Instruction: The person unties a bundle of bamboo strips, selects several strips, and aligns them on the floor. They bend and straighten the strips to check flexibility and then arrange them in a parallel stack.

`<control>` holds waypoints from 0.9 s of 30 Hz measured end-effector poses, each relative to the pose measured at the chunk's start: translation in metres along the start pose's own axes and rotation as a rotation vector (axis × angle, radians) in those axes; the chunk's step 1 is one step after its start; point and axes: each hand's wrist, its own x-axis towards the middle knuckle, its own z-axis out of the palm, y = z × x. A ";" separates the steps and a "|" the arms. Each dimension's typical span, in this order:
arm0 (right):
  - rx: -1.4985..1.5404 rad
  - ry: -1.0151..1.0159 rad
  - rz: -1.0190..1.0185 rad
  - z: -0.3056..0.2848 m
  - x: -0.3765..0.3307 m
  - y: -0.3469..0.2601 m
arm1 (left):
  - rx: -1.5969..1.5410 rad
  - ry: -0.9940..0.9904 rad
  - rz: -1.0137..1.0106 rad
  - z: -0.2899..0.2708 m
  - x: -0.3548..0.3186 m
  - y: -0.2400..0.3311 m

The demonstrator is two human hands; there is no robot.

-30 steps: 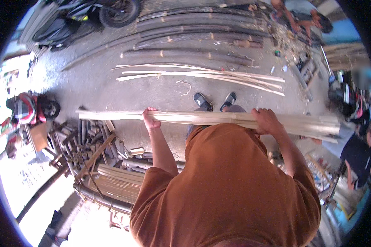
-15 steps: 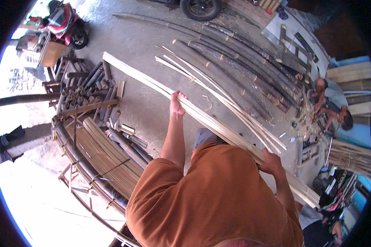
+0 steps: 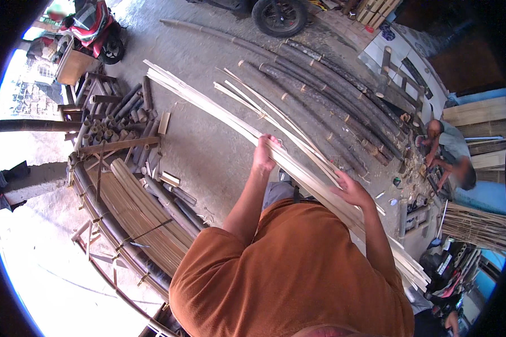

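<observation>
A long bundle of pale bamboo strips (image 3: pixel 213 106) slants across my front, from the upper left down past my right side. My left hand (image 3: pixel 266 153) is wrapped round it near the middle. Farther down its length, my right hand (image 3: pixel 351 190) lies over the bundle with fingers apart, not closed round it. At the lower right the strip ends fan out a little. Beyond the bundle, a few thinner strips (image 3: pixel 262 115), tied together at one spot, rest on the floor.
Dark bamboo poles (image 3: pixel 284 97) lie on the concrete ahead. At left are a rack of stacked strips (image 3: pixel 135 202) and a pile of cut bamboo pieces (image 3: pixel 109 135). A red motorbike (image 3: pixel 93 28) stands far left. A person (image 3: pixel 455 146) crouches at right among shavings.
My left hand has shifted right and down along the bundle. The right hand has loosened from its grip, moved up and left, and spread its fingers.
</observation>
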 end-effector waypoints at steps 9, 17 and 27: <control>-0.063 -0.293 0.006 0.044 0.061 0.001 | 0.047 -0.098 -0.026 0.022 -0.039 -0.050; -0.213 -0.088 0.060 0.031 0.032 0.012 | 0.634 -0.345 -0.303 -0.033 -0.037 -0.049; -0.161 0.161 0.023 -0.034 -0.008 0.043 | 2.331 -1.169 -0.360 -0.125 0.019 -0.152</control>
